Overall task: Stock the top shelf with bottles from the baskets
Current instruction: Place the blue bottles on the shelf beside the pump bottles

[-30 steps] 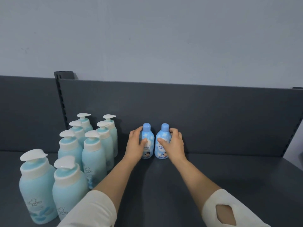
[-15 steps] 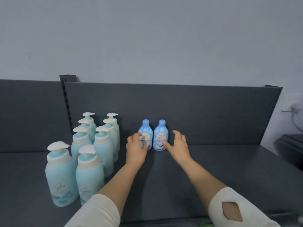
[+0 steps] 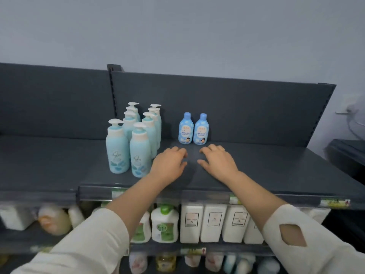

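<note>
Two small blue bottles stand upright side by side at the back of the dark grey top shelf (image 3: 276,171): the left small bottle (image 3: 185,129) and the right small bottle (image 3: 201,129). Several light-blue pump bottles (image 3: 136,139) stand in two rows to their left. My left hand (image 3: 169,165) and my right hand (image 3: 219,162) hover over the shelf just in front of the small bottles, apart from them, fingers loosely curled and holding nothing. No basket is in view.
Below the top shelf, a lower shelf holds white rectangular containers (image 3: 214,222), a green-capped white bottle (image 3: 165,222) and other bottles. A further shelf of bottles lies beneath. The back panel (image 3: 246,111) rises behind the top shelf. A dark object (image 3: 347,155) sits at the right.
Both hands have let go of the two small blue bottles and drawn back toward me. The view has pulled back and tilted down, showing the lower shelves.
</note>
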Demonstrator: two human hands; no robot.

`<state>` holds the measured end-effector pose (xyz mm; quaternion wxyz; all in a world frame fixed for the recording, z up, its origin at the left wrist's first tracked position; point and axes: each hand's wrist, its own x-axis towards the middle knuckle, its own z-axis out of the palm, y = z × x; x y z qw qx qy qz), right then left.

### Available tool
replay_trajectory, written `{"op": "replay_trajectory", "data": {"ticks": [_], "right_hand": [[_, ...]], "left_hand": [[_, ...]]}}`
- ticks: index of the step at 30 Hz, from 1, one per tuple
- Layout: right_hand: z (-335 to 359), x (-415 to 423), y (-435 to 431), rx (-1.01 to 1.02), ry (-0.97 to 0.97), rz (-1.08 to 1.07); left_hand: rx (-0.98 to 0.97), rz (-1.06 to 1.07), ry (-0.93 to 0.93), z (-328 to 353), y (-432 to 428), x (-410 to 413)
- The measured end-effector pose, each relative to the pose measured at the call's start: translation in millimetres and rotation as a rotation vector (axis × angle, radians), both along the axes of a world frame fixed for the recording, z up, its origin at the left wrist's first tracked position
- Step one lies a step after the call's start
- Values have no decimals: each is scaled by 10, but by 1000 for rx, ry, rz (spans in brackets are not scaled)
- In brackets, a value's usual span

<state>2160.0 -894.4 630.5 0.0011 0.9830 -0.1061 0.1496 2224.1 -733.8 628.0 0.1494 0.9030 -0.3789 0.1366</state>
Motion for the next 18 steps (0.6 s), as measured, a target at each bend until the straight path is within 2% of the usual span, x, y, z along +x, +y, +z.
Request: {"op": "replay_trajectory", "data": {"ticks": [3, 8, 13, 18], "right_hand": [[-40, -179, 260, -35, -19, 113], [-229, -449, 892, -41, -7, 362], [-477, -616, 1866, 41, 79, 643], [-785, -769, 2990, -24, 168, 869]], "left_hand": [[26, 77, -19, -33, 416, -307], [85, 310, 68, -298, 1390, -884], [181, 589, 157, -582, 2488, -1514], [254, 838, 237, -844, 3593, -2132]]}}
